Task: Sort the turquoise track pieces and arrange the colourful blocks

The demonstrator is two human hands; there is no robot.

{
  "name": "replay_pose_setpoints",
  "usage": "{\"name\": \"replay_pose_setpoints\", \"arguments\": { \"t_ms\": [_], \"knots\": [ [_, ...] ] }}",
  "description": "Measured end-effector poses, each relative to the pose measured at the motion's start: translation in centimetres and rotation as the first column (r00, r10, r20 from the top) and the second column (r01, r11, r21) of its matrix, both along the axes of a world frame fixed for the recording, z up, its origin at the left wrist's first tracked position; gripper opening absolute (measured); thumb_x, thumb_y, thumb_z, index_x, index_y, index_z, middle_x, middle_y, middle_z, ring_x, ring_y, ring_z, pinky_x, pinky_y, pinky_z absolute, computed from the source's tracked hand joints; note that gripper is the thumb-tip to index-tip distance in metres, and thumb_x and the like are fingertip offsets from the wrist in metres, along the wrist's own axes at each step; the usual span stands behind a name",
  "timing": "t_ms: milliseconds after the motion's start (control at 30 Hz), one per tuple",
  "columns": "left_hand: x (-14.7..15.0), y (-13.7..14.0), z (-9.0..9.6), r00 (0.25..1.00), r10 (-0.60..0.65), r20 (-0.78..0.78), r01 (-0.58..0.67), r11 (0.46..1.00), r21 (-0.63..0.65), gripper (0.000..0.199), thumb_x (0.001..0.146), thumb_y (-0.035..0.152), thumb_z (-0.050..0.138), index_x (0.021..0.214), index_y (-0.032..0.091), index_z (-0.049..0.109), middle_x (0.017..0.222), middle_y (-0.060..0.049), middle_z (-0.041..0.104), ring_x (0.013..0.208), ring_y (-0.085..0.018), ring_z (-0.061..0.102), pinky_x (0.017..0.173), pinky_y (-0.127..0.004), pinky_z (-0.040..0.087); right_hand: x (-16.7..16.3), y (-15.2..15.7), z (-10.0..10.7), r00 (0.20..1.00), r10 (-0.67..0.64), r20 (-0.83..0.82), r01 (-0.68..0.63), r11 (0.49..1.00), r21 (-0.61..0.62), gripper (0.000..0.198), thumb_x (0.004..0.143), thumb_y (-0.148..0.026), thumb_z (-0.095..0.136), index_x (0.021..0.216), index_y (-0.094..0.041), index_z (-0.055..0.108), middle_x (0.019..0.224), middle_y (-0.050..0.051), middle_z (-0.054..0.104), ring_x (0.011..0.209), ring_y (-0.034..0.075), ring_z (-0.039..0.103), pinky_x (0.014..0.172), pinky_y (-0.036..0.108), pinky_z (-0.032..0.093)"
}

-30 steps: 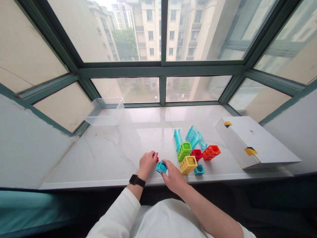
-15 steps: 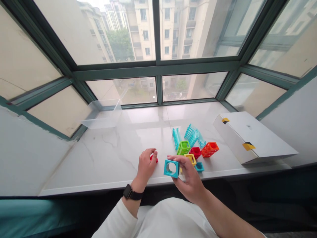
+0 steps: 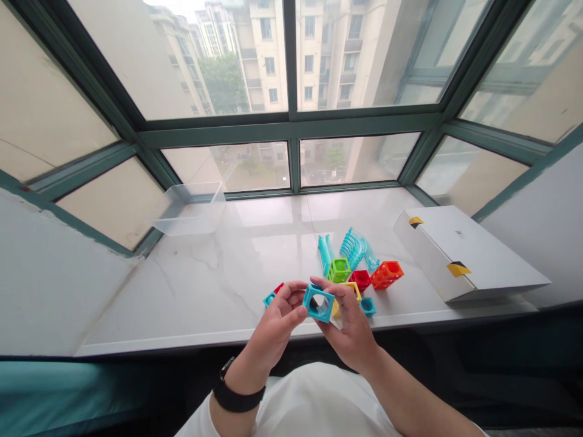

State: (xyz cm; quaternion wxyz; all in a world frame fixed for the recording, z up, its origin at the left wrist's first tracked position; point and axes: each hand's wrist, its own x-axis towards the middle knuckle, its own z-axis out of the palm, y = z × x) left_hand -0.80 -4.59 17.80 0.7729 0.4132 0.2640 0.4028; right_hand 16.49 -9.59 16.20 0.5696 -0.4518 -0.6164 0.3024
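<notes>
A blue cube block (image 3: 327,311) with a round hole through it is held above the front of the sill. My right hand (image 3: 353,325) grips it from the right, fingers along its top and side, thumb below. From the left, my left hand (image 3: 280,321) closes on its left edge with the thumb in front and the fingers behind. Just beyond the left hand lie a small blue piece (image 3: 268,298) and a red piece, both partly covered by the fingers. Beside the right hand, a yellow block (image 3: 354,287) is partly hidden, with another blue block (image 3: 368,306) next to it.
Behind the hands sit a green block (image 3: 339,271), a red block (image 3: 361,280) and an orange block (image 3: 387,275). Clear blue track pieces (image 3: 353,246) lie farther back. A transparent bin (image 3: 191,209) stands at the left, a white box (image 3: 473,249) at the right.
My left hand has moved right, away from the red piece, and taken hold of the blue cube block's left side. The block has turned slightly in my right hand.
</notes>
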Motion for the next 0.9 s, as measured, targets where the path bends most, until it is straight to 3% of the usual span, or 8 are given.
{"name": "replay_pose_setpoints", "arguments": {
  "t_ms": [200,600,900],
  "knots": [
    [0.3,-0.1,0.4,0.995,-0.022,0.095,0.032,0.994,-0.102,0.047,0.084,0.039,0.088,0.123,0.023,0.067,0.111,-0.007,0.072,0.102,-0.019,0.066,0.092,-0.032,0.049,0.2,0.0,0.1,1.0,0.02,0.013,-0.02,1.0,-0.014,0.042,0.098,-0.023,0.069,0.134,-0.033,0.048,0.154,0.01,0.058,0.141,0.028,0.058,0.117,0.051,0.049],
    [1.0,-0.4,0.7,0.991,-0.015,0.136,0.031,0.992,-0.119,0.051,0.083,0.044,0.088,0.124,0.023,0.066,0.105,-0.005,0.073,0.098,-0.019,0.067,0.091,-0.031,0.049,0.4,0.1,0.7,0.999,0.017,0.031,-0.017,1.0,-0.013,0.039,0.102,-0.033,0.068,0.135,-0.032,0.047,0.157,0.013,0.056,0.143,0.03,0.057,0.116,0.056,0.05],
    [1.8,-1.0,1.2,0.987,0.005,0.159,0.016,0.991,-0.129,0.051,0.086,0.044,0.085,0.128,0.022,0.066,0.111,-0.006,0.073,0.095,-0.017,0.067,0.091,-0.03,0.05,0.4,0.2,0.9,1.0,0.006,-0.007,-0.006,1.0,0.009,0.041,0.101,-0.037,0.07,0.135,-0.033,0.047,0.158,0.012,0.056,0.143,0.029,0.057,0.116,0.052,0.051]
  ]
}}
